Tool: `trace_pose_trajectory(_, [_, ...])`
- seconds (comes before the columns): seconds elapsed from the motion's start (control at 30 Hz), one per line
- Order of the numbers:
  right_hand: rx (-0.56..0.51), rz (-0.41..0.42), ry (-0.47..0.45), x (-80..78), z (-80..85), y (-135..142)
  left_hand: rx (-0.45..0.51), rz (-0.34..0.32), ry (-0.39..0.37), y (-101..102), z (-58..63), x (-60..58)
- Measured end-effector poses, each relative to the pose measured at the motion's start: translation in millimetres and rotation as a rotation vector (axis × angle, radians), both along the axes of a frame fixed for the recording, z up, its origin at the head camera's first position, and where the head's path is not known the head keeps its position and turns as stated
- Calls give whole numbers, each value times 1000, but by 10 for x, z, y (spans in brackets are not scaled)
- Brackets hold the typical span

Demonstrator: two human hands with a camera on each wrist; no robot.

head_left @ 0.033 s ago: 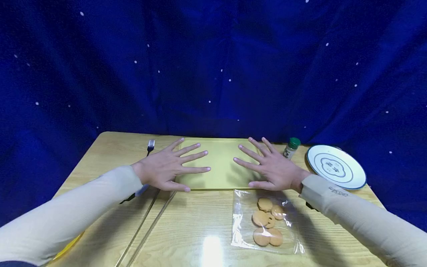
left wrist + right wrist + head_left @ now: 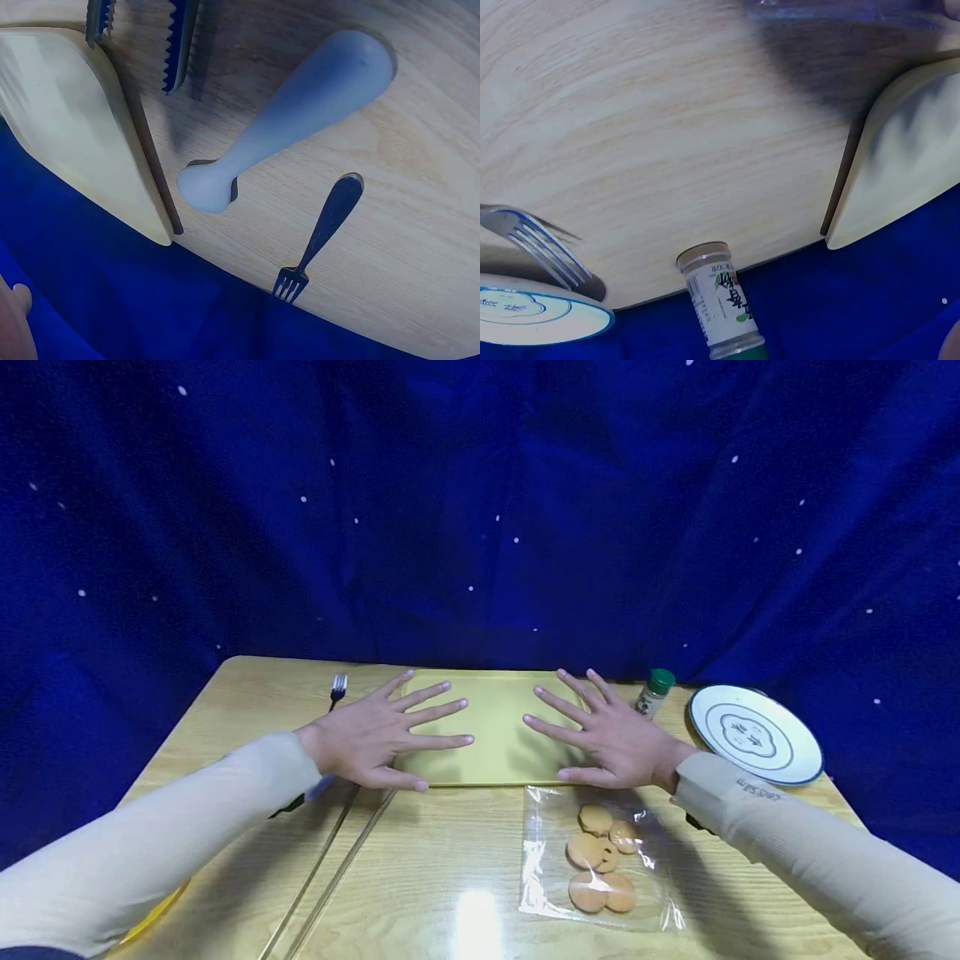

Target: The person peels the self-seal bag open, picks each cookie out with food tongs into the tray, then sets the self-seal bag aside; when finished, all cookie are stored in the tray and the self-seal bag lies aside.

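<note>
Both hands are spread flat, palms down and fingers apart, over a yellow rectangular tray in the head view. My left hand overlaps the tray's left side and holds nothing. Over the right side is my right hand, also holding nothing. Below the right hand lies a clear plastic bag with several round, flat, light-brown pieces. Metal tongs with serrated tips run toward the left hand. Beside that hand the left wrist view shows a pale blue, club-shaped utensil and a fork.
A spice shaker with a green lid stands behind the right hand. Further right is a white plate with a blue rim; another fork lies beside it. Something yellow shows under the left sleeve. A dark blue curtain hangs behind the table.
</note>
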State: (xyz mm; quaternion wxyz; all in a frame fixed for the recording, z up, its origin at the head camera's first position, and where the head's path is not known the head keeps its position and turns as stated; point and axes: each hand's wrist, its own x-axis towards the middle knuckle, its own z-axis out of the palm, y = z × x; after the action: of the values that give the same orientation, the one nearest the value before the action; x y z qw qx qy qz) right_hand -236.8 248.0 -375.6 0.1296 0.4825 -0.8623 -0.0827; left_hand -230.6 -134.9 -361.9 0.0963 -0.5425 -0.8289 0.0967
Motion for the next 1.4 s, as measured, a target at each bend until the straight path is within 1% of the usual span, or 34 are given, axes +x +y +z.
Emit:
trace_pose_trajectory(0.2, [-18, -2, 26, 42, 12, 6, 6, -10, 18, 53, 1, 2])
trace_pose_trajectory(0.4, [-27, -8, 24, 102, 28, 35, 22, -19, 12, 99, -8, 19])
trace_pose_trajectory(0.5, [-24, -7, 3, 132, 42, 52, 43, -24, 13, 109, -5, 26])
trace_pose_trajectory(0.6, [-29, -26, -64, 173, 87, 89, 77, -15, -6, 141, 13, 56])
trace_pose_trajectory(0.67, [-64, -65, -128, 213, 126, 129, 98, 8, -52, 182, 25, 105])
trace_pose_trajectory(0.77, [-141, -159, -249, 277, 164, 219, 132, 82, -189, 290, 7, 241])
trace_pose_trajectory(0.83, [-184, -232, -365, 313, 167, 287, 151, 106, -281, 391, -48, 347])
trace_pose_trajectory(0.87, [-193, -261, -441, 328, 157, 320, 148, 111, -322, 449, -79, 408])
trace_pose_trajectory(0.9, [-195, -286, -528, 342, 141, 353, 144, 106, -352, 508, -117, 469])
trace_pose_trajectory(0.93, [-194, -303, -613, 351, 123, 378, 130, 86, -372, 569, -159, 526])
trace_pose_trajectory(1.0, [-192, -327, -795, 369, 69, 422, 93, 45, -390, 686, -232, 639])
trace_pose_trajectory(1.07, [-204, -329, -933, 387, 12, 447, 57, 14, -401, 789, -286, 743])
trace_pose_trajectory(1.1, [-217, -328, -988, 396, -11, 450, 45, 5, -406, 832, -312, 787])
trace_pose_trajectory(1.17, [-241, -325, -1058, 412, -48, 445, 12, 5, -425, 899, -349, 865])
trace_pose_trajectory(1.3, [-262, -299, -1106, 434, -83, 399, -48, 41, -455, 952, -391, 979])
trace_pose_trajectory(1.37, [-251, -290, -1127, 448, -84, 374, -53, 37, -449, 955, -399, 1015])
trace_pose_trajectory(1.4, [-243, -292, -1156, 459, -78, 359, -46, 26, -442, 954, -402, 1030])
